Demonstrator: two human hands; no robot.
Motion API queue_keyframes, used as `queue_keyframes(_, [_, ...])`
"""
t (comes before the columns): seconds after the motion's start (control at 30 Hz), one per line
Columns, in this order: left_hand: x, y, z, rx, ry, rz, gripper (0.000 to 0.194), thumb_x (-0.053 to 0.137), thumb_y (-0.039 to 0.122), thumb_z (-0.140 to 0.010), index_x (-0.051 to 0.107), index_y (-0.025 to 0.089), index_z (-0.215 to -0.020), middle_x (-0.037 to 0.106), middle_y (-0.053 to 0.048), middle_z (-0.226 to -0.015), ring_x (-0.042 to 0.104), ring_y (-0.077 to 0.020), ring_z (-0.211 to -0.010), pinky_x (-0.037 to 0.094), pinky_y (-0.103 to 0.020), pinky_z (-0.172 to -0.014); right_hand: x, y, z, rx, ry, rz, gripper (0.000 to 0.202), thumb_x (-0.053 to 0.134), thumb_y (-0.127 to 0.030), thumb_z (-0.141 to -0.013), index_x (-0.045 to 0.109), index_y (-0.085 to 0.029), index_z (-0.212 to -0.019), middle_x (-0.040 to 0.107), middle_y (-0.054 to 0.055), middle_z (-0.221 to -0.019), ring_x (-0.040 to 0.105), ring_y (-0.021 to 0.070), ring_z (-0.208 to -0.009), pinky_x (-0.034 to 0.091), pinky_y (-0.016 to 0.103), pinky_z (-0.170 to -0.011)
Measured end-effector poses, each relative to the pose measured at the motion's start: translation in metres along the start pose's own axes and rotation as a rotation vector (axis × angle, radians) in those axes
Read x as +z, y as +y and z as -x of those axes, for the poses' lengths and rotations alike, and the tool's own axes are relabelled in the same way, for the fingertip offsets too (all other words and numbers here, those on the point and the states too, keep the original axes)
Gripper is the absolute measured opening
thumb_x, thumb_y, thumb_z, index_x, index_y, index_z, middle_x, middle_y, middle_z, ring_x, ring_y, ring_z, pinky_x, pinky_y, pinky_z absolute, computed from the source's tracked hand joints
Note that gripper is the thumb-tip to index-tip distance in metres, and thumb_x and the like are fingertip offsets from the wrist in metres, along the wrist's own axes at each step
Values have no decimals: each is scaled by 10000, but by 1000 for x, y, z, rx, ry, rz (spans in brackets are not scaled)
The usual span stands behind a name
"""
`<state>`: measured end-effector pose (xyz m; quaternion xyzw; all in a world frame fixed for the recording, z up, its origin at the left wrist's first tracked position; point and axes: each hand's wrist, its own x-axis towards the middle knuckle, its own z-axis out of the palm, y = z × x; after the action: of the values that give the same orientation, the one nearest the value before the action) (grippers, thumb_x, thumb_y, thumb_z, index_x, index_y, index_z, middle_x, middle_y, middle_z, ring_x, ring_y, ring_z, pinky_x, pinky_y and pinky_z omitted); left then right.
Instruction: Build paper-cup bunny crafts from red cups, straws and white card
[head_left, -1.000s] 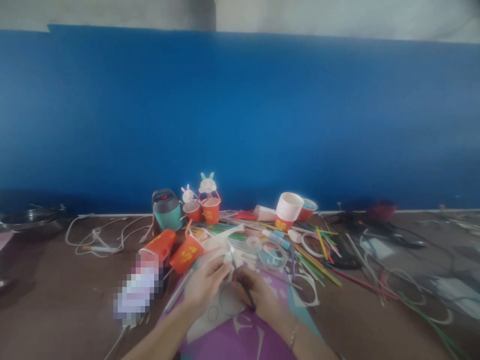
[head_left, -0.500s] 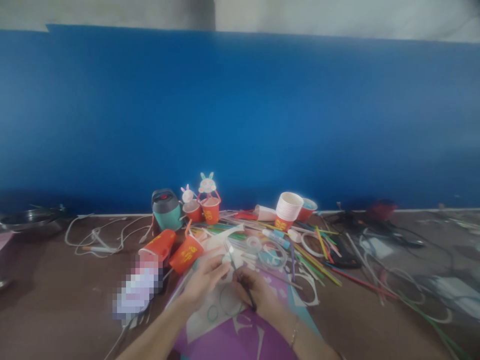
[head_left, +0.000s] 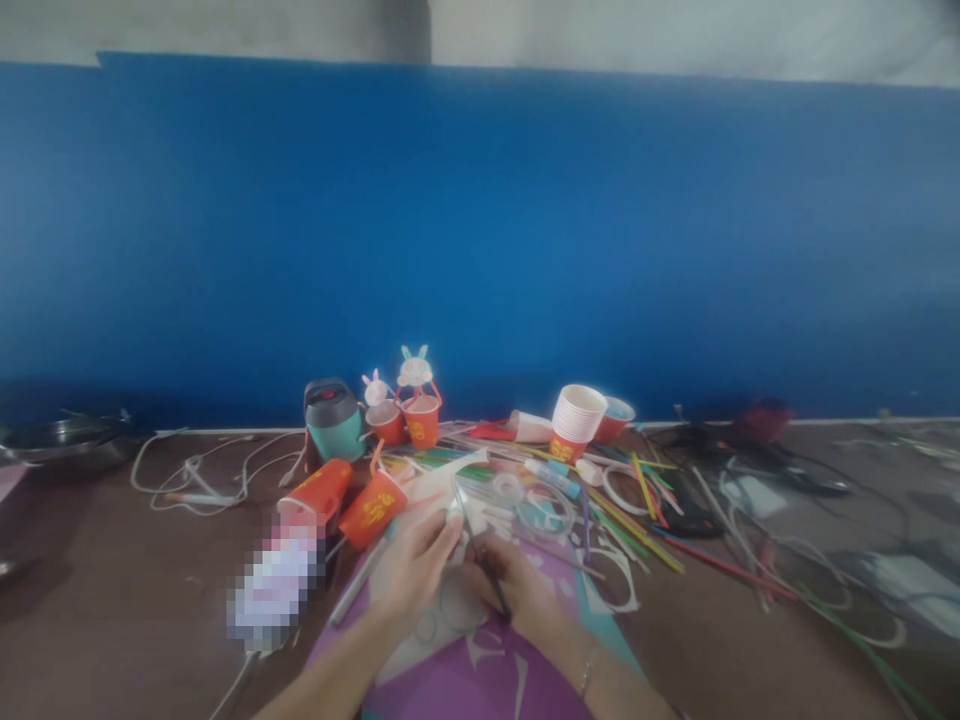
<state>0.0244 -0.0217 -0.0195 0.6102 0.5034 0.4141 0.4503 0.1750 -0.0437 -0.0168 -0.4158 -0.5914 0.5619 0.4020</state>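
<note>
My left hand (head_left: 420, 560) pinches a small white paper piece (head_left: 453, 516) between thumb and fingers. Dark-handled scissors (head_left: 487, 572) are in my right hand (head_left: 510, 585), their blades pointing up beside the piece. Both hands are close together over a white sheet (head_left: 405, 650) with drawn circles, which lies on purple paper (head_left: 457, 685). Thin white paper offcuts (head_left: 519, 680) rest on the purple paper. The left hand and forearm hide part of the sheet.
Two orange cups (head_left: 373, 508) lie at the left, near a teal container (head_left: 334, 428). Behind them stand cups with rabbit figures (head_left: 415, 372). A cup stack (head_left: 577, 415), tape rolls (head_left: 508, 487) and coloured sticks (head_left: 630, 530) are at the right.
My left hand and forearm have shifted slightly right, closer to the scissors, showing a light rod on the purple paper's left side. The scissors have turned slightly.
</note>
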Motion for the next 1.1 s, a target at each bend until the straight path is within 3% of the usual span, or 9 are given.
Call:
queue_keyframes(0.23, [-4, -1, -3, -7, -58, 19, 454, 452, 600, -842, 495, 205, -622, 470, 13, -606, 450, -157, -642, 357, -249, -602, 1, 3, 0, 33, -13, 0, 343, 632, -497, -748, 441, -214, -713, 398, -84, -498, 351, 75, -418, 250, 215, -412])
queue_keyframes(0.5, [-9, 7, -5, -16, -190, 239, 385, 511, 538, -849, 518, 188, -688, 435, 25, -674, 405, -135, -665, 352, -239, -620, 0, -4, 0, -32, -28, 9, 310, 628, -451, -767, 444, -211, -700, 359, -88, -501, 304, 71, -437, 218, 223, -426])
queue_keyframes(0.77, [-11, 8, -5, -52, -195, 240, 416, 525, 563, -829, 476, 186, -660, 383, 36, -654, 340, -119, -623, 284, -228, -552, -1, 2, -1, -9, -32, -32, 278, 641, -404, -754, 457, -203, -698, 338, -97, -498, 263, 61, -435, 182, 219, -424])
queue_keyframes(1.1, [-26, 8, -16, 22, -341, 221, 453, 546, 576, -812, 439, 183, -615, 354, 37, -621, 306, -114, -600, 252, -257, -565, -3, 1, 0, 37, -76, -81, 276, 628, -426, -766, 489, -195, -710, 312, -110, -451, 232, 52, -409, 190, 219, -416])
